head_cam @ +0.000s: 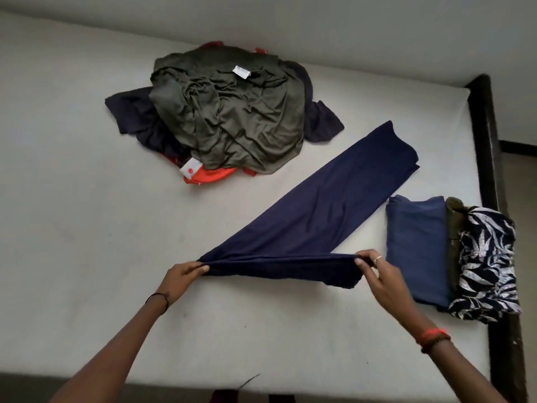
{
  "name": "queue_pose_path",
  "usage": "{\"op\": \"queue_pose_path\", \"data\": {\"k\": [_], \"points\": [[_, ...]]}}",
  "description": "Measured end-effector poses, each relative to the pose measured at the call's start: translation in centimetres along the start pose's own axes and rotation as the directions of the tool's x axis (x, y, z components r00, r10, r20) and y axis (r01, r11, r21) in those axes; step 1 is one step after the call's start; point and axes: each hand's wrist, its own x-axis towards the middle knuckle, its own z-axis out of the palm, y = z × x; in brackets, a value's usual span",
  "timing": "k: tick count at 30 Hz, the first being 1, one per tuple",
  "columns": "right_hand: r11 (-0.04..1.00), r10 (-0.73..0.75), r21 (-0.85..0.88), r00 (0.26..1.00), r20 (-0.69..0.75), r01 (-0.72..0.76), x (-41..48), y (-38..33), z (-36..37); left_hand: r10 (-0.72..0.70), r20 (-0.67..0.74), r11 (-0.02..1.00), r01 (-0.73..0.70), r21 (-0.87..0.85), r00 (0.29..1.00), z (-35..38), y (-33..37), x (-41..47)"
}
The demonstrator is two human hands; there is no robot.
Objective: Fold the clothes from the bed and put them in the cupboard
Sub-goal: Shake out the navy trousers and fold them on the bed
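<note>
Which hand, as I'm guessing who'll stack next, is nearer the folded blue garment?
Right. The right hand pinches the navy cloth just beside the folded blue garment; the left hand grips the cloth's other end, farther left.

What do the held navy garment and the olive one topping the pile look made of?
Navy garment: probably thin matte stretch knit; it pulls smooth where held and drapes softly. Olive garment: likely light jersey with faint sheen, crumpled into many fine wrinkles. Exact fibre cannot be told.
</note>
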Motion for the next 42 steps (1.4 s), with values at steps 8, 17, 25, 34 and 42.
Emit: {"op": "queue_pose_path", "data": {"k": [8, 17, 25, 34, 42], "points": [[0.999, -0.022, 0.041, 0.986, 0.167, 0.015, 14.6, -3.5, -0.8, -0.054, -0.106, 0.997, 0.047, -0.067, 0.993, -0.4, 0.3, 0.5], [0.994, 0.049, -0.109, 0.973, 0.228, -0.025, 23.5, -2.9, 4.4, -0.079, -0.126, 0.994, 0.068, -0.09, 0.989, -0.7, -0.3, 1.1], [0.996, 0.002, -0.088, 0.972, -0.234, -0.023, 19.2, -5.4, 8.6, 0.147, -0.299, 0.978, -0.092, 0.189, 0.943, 0.1, 0.1, 1.8], [0.74, -0.386, -0.456, 0.868, 0.313, 0.494, 3.1, -7.2, 23.3, -0.144, 0.202, 0.87, 0.026, 0.492, 0.969, -1.8, 3.8, 5.5], [0.764, -0.322, -0.504, 0.915, 0.244, 0.403, 2.8, -9.8, 25.9, -0.145, 0.326, 0.934, 0.021, 0.356, 0.934, -3.1, 5.6, 4.1]]}}
